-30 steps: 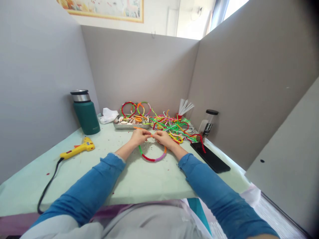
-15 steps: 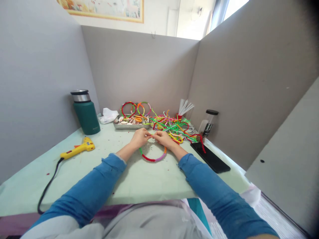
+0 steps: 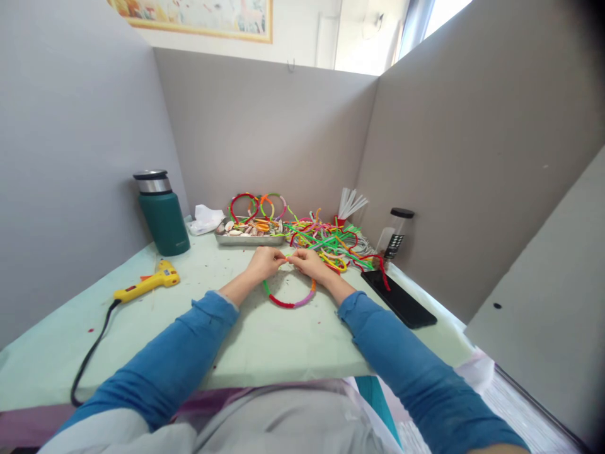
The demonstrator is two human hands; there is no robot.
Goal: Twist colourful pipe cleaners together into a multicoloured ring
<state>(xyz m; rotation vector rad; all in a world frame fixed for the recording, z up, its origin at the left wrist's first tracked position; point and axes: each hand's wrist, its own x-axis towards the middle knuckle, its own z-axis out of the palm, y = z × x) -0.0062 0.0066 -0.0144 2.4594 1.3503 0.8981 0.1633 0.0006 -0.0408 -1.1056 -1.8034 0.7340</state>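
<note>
A ring wrapped in pipe cleaners (image 3: 283, 304) hangs from my two hands over the table, its lower arc showing green, red, purple and orange bands. At the ring's top, my left hand (image 3: 265, 261) pinches an orange pipe cleaner against it. My right hand (image 3: 307, 261) grips the ring just beside, fingertips nearly meeting the left ones. Fingers hide most of the upper arc and the orange strand.
Behind my hands stand a metal tray of shells (image 3: 250, 239), finished colourful rings (image 3: 244, 208) and a heap of pipe cleaners (image 3: 326, 236). A yellow glue gun (image 3: 149, 282) and green bottle (image 3: 164, 217) lie left; a black phone (image 3: 401, 302) and clear jar (image 3: 396, 233) are right.
The orange pipe cleaner's loose end, sticking out leftward past my left hand a second ago, no longer shows. My left hand shifts slightly; my right hand stays nearly still.
</note>
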